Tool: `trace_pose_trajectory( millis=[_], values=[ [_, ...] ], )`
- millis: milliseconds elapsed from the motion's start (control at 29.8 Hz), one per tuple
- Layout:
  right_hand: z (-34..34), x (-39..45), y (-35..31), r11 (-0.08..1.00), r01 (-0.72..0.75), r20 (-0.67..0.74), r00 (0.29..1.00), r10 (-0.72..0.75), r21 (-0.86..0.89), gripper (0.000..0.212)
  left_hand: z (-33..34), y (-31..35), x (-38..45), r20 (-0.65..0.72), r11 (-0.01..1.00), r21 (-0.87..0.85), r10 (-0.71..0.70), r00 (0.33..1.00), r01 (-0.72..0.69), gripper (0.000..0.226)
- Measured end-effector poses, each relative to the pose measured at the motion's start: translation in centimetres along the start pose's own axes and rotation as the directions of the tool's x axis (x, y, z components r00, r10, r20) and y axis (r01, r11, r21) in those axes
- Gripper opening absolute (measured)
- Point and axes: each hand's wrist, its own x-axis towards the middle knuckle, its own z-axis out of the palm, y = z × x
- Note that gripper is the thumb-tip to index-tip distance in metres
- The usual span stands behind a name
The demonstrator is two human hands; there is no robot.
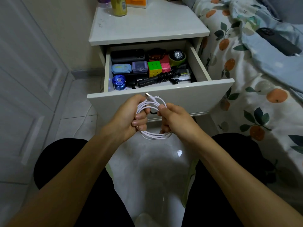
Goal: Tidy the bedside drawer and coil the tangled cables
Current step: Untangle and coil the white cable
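A person's left hand and right hand hold a coiled white cable between them, fingers of both curled round opposite sides of the loop, which stands roughly upright. Its plug sticks up at the top, nearer the left thumb. Just beyond, the open drawer waits, already packed.

White nightstand top: yellow can, orange-white box, purple item at back edge.
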Motion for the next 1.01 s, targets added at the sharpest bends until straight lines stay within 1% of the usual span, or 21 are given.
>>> trace_pose_trajectory(
  millis=[67, 134, 201, 235, 268, 302, 335, 402, 436, 469, 503, 536, 603, 670, 737, 804, 905, 972, 1005],
  values=[
    [-0.5, 0.5, 0.0, 0.999, -0.014, 0.028, 1.000, 0.012, 0.052, 0.030, -0.1, 0.3, 0.2, 0.038, 1.000, -0.009, -0.020, 0.999, 0.020, 0.054],
    [-0.7, 1.0, 0.0, 1.000, 0.010, 0.038, 0.999, -0.009, -0.011, 0.031, -0.2, 0.5, 0.3, 0.083, 0.998, 0.013, -0.068, 0.994, 0.068, 0.064],
    [-0.7, 1.3, -0.2, 0.997, 0.039, 0.064, 0.997, -0.035, -0.060, 0.031, -0.3, 0.7, 0.3, 0.110, 0.991, 0.058, -0.125, 0.986, 0.119, 0.065],
    [-0.7, 1.4, -0.3, 0.999, 0.031, 0.087, 0.996, -0.029, -0.020, 0.031, -0.4, 0.8, 0.3, 0.110, 0.989, 0.065, -0.140, 0.984, 0.134, 0.062],
    [-0.8, 1.5, -0.4, 0.997, 0.000, 0.117, 0.993, -0.008, 0.076, 0.030, -0.4, 0.9, 0.3, 0.107, 0.989, 0.057, -0.143, 0.984, 0.137, 0.058],
    [-0.9, 1.4, -0.6, 0.977, -0.053, 0.155, 0.988, 0.021, 0.208, 0.029, -0.4, 1.0, 0.4, 0.106, 0.991, 0.041, -0.130, 0.986, 0.127, 0.054],
    [-1.1, 1.3, -0.8, 0.931, -0.117, 0.200, 0.979, 0.048, 0.346, 0.028, -0.4, 1.0, 0.4, 0.111, 0.994, 0.019, -0.107, 0.988, 0.106, 0.051],
    [-1.7, 0.9, -1.1, 0.787, -0.238, 0.296, 0.952, 0.074, 0.568, 0.026, -0.2, 1.0, 0.5, 0.130, 0.998, -0.033, -0.052, 0.990, 0.057, 0.046],
    [-1.8, 0.7, -1.2, 0.720, -0.271, 0.328, 0.942, 0.064, 0.638, 0.026, -0.1, 0.9, 0.5, 0.138, 0.998, -0.061, -0.024, 0.990, 0.033, 0.045],
    [-1.9, 0.5, -1.3, 0.676, -0.283, 0.339, 0.939, 0.052, 0.681, 0.027, -0.1, 0.7, 0.4, 0.148, 0.996, -0.088, 0.005, 0.989, 0.008, 0.044],
    [-2.0, 0.3, -1.5, 0.658, -0.281, 0.336, 0.941, 0.045, 0.699, 0.028, -0.1, 0.5, 0.3, 0.155, 0.995, -0.101, 0.034, 0.987, -0.018, 0.044],
    [-2.0, 0.4, -1.7, 0.657, -0.276, 0.320, 0.946, 0.055, 0.702, 0.029, -0.1, 0.1, 0.3, 0.156, 0.995, -0.092, 0.062, 0.986, -0.048, 0.045],
    [-2.3, 0.9, -2.0, 0.673, -0.254, 0.249, 0.963, 0.106, 0.694, 0.032, 0.3, -0.9, 0.0, 0.154, 0.996, -0.006, 0.094, 0.984, -0.094, 0.049],
    [-2.6, 1.4, -2.0, 0.681, -0.243, 0.182, 0.970, 0.161, 0.691, 0.042, 0.7, -1.7, -0.4, 0.172, 0.992, 0.085, 0.076, 0.982, -0.092, 0.053],
    [-2.5, 1.6, -1.8, 0.698, -0.222, 0.134, 0.975, 0.179, 0.681, 0.041, 0.6, -1.7, -0.5, 0.198, 0.991, 0.114, 0.050, 0.979, -0.074, 0.056],
    [-2.2, 1.6, -1.3, 0.746, -0.209, 0.094, 0.976, 0.194, 0.632, 0.040, 0.1, -1.4, -0.4, 0.184, 0.996, 0.053, 0.055, 0.981, -0.065, 0.052],
    [-1.1, 1.5, -0.4, 0.825, -0.241, 0.106, 0.970, 0.218, 0.511, 0.042, -0.6, -0.9, 0.0, 0.061, 0.994, -0.106, 0.040, 0.997, -0.033, 0.046],
    [-0.6, 1.4, 0.1, 0.851, -0.226, 0.091, 0.974, 0.208, 0.475, 0.042, -0.5, -0.9, 0.3, -0.028, 0.992, -0.122, 0.038, 0.999, -0.041, 0.043],
    [-0.4, 1.4, 0.2, 0.852, -0.204, 0.061, 0.978, 0.200, 0.482, 0.042, -0.3, -1.0, 0.5, -0.062, 0.994, -0.090, 0.059, 0.996, -0.064, 0.041]
  ],
)
